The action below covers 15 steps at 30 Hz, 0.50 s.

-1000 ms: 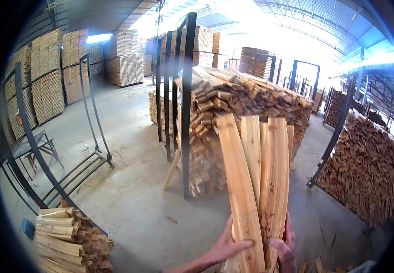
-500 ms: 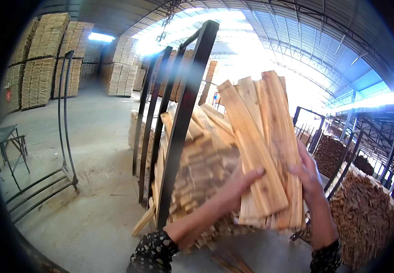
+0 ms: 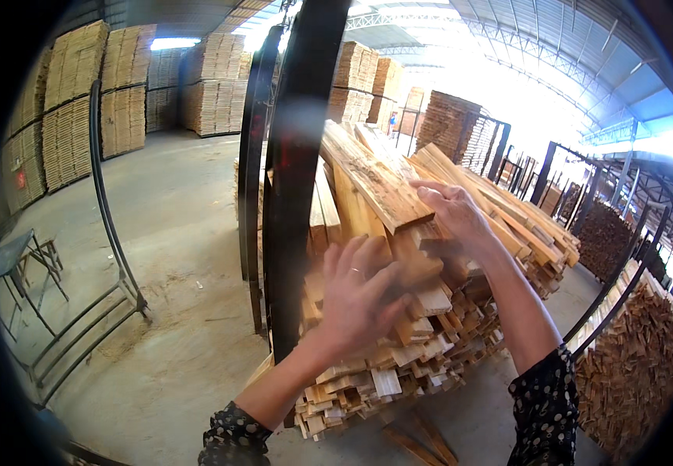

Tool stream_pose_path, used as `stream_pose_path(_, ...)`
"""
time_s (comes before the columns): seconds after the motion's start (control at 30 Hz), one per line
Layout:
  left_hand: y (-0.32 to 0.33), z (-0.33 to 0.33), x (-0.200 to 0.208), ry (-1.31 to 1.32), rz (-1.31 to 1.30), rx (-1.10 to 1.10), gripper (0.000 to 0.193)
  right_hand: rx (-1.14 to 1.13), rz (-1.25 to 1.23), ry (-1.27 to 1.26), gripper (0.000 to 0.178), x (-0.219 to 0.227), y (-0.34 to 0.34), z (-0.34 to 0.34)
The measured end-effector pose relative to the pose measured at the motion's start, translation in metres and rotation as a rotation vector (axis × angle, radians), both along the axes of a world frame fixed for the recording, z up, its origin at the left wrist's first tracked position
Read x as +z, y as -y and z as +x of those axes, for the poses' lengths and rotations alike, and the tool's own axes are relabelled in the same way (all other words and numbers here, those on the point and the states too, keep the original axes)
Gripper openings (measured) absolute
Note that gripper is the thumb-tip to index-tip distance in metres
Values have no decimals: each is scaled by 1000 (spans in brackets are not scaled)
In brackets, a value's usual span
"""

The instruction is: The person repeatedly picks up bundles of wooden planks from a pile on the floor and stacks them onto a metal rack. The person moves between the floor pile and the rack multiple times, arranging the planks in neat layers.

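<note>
A broad, rough-faced plank [image 3: 379, 179] lies tilted on top of a large pile of cut boards [image 3: 398, 369]. My right hand [image 3: 461, 217] is at its right edge near the close end, with thumb and forefinger stretched out at the wood; the lower fingers are partly hidden and blurred. Lower and to the left, my left hand [image 3: 356, 299] is spread in front of the pile, smeared by motion, with nothing seen in it. Loose board ends jut out beneath both hands.
Dark metal posts [image 3: 298, 179] rise along the pile's left side. A metal frame [image 3: 111, 272] and a small table [image 3: 14, 252] stand farther left. Tall lumber stacks [image 3: 72, 101] fill the back left. Another wood pile [image 3: 631, 365] is at the right, and loose strips [image 3: 422, 443] lie on the floor.
The bunch of planks that both hands held up is now down on the pile. My left hand has let go and moved left; my right hand has moved left beside the top plank.
</note>
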State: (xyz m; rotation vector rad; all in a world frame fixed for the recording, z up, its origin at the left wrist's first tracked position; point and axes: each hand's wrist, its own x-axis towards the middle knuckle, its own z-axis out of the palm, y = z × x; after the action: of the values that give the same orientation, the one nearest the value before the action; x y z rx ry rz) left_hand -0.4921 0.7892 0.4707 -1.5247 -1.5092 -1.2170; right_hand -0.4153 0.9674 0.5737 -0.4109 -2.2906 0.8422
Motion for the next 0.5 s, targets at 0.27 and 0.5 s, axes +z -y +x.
stream_pose_path(0.27, 14, -14, -12, -148, 63, -9, 29, 42, 714, -318, 33, -48, 54, 77)
stream_pose_path(0.5, 25, -15, -10, -158, 106, -16, 29, 301, 670, -290, 25, -178, 114, 147)
